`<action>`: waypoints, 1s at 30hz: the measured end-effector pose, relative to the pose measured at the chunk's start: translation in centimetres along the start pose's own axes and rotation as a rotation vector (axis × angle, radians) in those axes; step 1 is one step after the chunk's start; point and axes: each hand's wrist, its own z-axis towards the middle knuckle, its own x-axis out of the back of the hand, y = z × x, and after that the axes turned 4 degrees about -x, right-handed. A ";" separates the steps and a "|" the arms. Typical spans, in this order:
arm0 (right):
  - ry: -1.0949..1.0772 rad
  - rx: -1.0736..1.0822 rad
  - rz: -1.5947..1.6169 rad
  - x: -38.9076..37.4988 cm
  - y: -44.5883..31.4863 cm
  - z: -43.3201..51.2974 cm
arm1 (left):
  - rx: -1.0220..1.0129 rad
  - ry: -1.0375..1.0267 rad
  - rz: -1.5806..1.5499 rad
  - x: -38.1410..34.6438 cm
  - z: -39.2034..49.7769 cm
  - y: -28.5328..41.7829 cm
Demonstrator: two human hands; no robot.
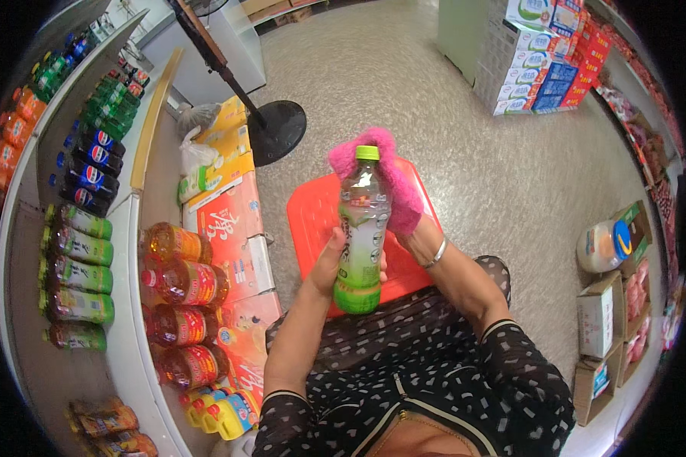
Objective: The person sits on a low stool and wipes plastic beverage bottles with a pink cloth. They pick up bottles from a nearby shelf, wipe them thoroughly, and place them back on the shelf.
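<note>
A plastic drink bottle [365, 240] with a green label and a lime-green cap stands nearly upright before my chest. My left hand [327, 263] grips its lower part, the thumb lying along the label and fingertips showing on the far side. A fuzzy pink cloth [403, 197] drapes behind and to the right of the bottle's neck. My right hand [420, 231] is mostly hidden under this cloth, which it holds against the bottle's upper side. Below the bottle is a red plastic stool [314, 223].
At left, a shelf [123, 274] carries rows of drink bottles [83, 265]. Large oil bottles [186, 325] and cartons [228, 228] stand beside it. A fan's round base [277, 131] rests on the floor. Stacked milk cartons [537, 68] rise at back right; a jar [603, 245] sits among boxes at right.
</note>
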 end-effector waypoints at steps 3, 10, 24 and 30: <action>0.182 -0.012 -0.076 1.4 0.8 -0.6 | -0.047 0.053 0.158 0.5 0.2 0.3; 0.060 0.755 -1.311 -0.7 0.8 -3.6 | -0.326 0.288 0.038 0.6 1.8 1.9; -0.087 0.772 -1.478 -1.9 -0.6 -3.8 | -0.290 0.369 0.003 1.1 1.0 2.5; 0.171 0.521 -0.998 0.3 -2.1 -2.4 | -0.197 0.155 0.135 0.9 0.6 2.2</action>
